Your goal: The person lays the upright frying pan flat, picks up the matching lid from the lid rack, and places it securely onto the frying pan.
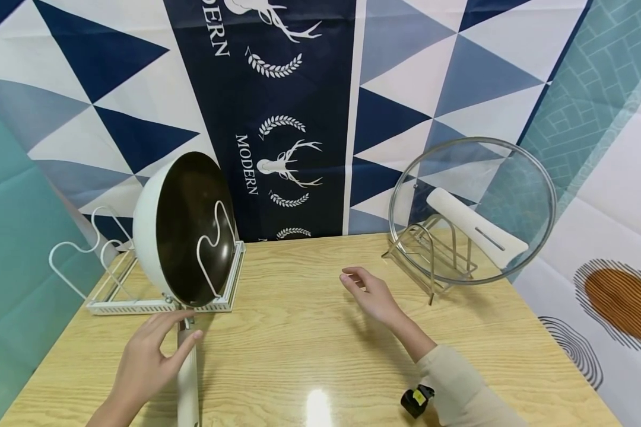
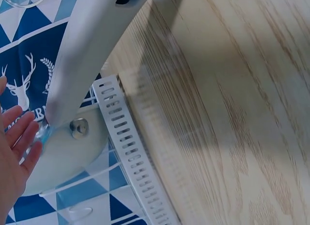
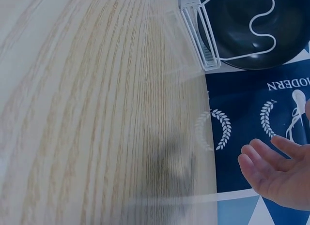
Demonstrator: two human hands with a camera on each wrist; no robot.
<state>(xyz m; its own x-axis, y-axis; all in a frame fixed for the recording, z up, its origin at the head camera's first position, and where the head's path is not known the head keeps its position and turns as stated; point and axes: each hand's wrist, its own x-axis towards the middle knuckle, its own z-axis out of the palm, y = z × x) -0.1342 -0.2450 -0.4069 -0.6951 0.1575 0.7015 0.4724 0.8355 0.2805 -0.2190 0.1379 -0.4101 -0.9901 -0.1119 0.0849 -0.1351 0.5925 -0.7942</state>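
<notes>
A wok (image 1: 192, 225), pale outside and dark inside, stands on its side in a white wire rack (image 1: 133, 306) at the left. Its light handle (image 1: 188, 385) points toward the front of the table. Over the handle's upper end is my left hand (image 1: 144, 359), thumb and fingers spread. The left wrist view shows those fingers (image 2: 24, 133) straight beside the handle (image 2: 89, 55), not wrapped round it. My right hand (image 1: 373, 299) hovers above the table's middle right, fingers loosely bent and holding nothing. To its right, a glass lid (image 1: 504, 166) with a white handle (image 1: 475, 225) leans in a metal stand (image 1: 431, 261).
The wooden table (image 1: 294, 338) backs onto a patterned blue and white wall covering (image 1: 304, 101). A small black object with a yellow mark (image 1: 416, 400) is by my right sleeve (image 1: 459, 382). Printed cloth (image 1: 593, 249) hangs along the right side.
</notes>
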